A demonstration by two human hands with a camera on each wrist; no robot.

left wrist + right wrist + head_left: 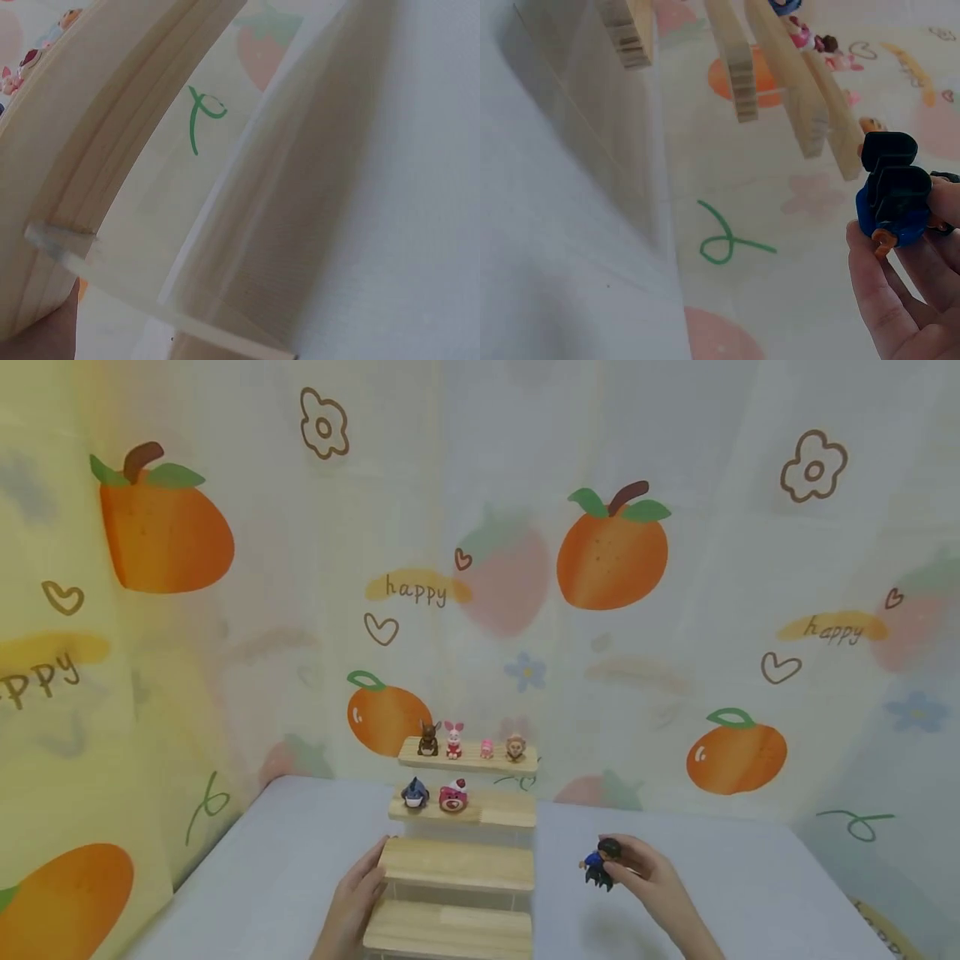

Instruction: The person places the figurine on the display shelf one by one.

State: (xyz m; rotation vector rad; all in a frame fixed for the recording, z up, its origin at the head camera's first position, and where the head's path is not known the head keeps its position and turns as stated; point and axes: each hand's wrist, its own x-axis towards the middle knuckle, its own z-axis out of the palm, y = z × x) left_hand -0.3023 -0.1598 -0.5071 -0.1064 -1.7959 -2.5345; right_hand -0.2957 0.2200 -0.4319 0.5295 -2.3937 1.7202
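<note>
Between the thumb and fingers of my right hand (651, 878) is a small toy figure (597, 862) with dark hair, a blue top and black legs. It is held out to the right of a tiered wooden display shelf (457, 863). The right wrist view shows the figure's black legs (896, 169) toward the camera, above the fingers (877, 289). My left hand (358, 893) grips the left end of a lower board, fingertips at its back corner. In the left wrist view, only a bit of that hand (52, 334) shows beneath the board.
On the top board stand a brown figure (428, 740), a piglet figure (453, 741), a small pink figure (487, 749) and a tan-faced figure (515, 747). One board lower sit a blue-grey donkey figure (415, 794) and a pink bear figure (453, 796). A printed curtain (495, 460) hangs behind the white table (300, 827).
</note>
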